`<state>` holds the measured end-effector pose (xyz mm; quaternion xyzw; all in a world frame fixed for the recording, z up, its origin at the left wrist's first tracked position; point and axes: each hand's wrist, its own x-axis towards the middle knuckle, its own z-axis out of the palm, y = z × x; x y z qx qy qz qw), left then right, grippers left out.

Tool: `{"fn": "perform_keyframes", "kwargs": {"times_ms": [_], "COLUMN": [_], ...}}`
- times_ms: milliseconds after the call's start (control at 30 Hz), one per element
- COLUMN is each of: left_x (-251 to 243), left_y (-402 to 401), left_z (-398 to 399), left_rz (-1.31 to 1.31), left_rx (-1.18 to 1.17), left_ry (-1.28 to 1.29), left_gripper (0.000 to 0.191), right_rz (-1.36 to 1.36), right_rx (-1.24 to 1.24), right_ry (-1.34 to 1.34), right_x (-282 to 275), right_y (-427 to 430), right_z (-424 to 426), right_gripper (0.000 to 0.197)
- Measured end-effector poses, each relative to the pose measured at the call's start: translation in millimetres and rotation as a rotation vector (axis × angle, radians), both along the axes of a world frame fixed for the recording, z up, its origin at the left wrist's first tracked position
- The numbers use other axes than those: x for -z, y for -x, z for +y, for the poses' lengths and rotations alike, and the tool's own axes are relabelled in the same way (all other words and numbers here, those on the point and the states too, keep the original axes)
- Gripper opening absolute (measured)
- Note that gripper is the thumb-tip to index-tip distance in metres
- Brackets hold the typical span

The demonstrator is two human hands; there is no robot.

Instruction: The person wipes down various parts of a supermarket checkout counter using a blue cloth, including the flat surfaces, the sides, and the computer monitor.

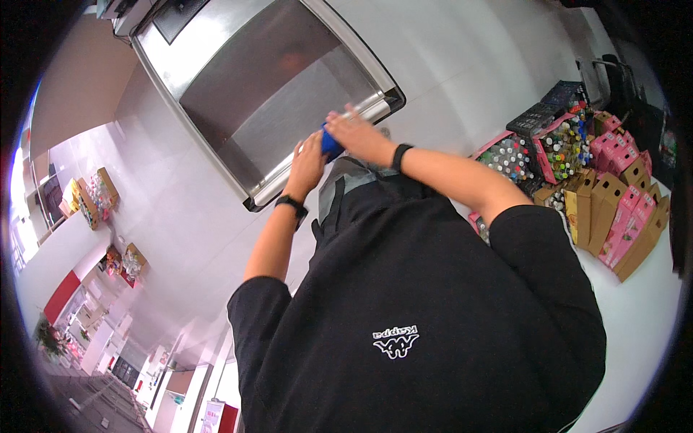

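A small blue item (pixel 330 146), perhaps a folded cloth, is between my two hands in front of my waist. My left hand (pixel 308 164) holds its left edge, with the fingers bent around it. Over its right side lies my right hand (pixel 358 134), slightly blurred, its fingers stretched out. How firmly the right hand grips is not clear, and the hands hide much of the blue item. Just beyond them is the metal front rail (pixel 281 181) of a cabinet with a large dark glass panel (pixel 292 81).
Crates of capped bottles (pixel 509 157) and cardboard cartons (pixel 622 216) stand on the floor to the right. More boxes of bottles (pixel 100 192) are at the far left. The cabinet has a dark corner guard (pixel 397 100) near my right hand.
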<state>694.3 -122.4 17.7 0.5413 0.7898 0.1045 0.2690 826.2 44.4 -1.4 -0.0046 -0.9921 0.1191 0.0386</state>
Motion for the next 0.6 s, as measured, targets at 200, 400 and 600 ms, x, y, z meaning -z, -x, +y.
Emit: {"fn": "perform_keyframes", "kwargs": {"times_ms": [200, 400, 600], "left_x": [-11.6, 4.3, 10.5], "left_y": [29.1, 7.0, -37.2], "left_z": [-93.0, -33.5, 103.3], "left_rz": [0.144, 0.135, -0.119], "left_rx": [-0.061, -0.004, 0.009], "left_ry": [0.068, 0.021, -0.174], "left_gripper": [0.065, 0.065, 0.049], "right_rz": [0.089, 0.074, -0.049], "right_rx": [-0.11, -0.015, 0.109], "right_ry": [-0.004, 0.121, 0.057], "right_x": [-0.6, 1.0, -16.3], "right_y": [43.7, 12.0, -47.3], "right_z": [-82.2, -33.1, 81.8], "right_gripper": [0.043, 0.043, 0.051]}}
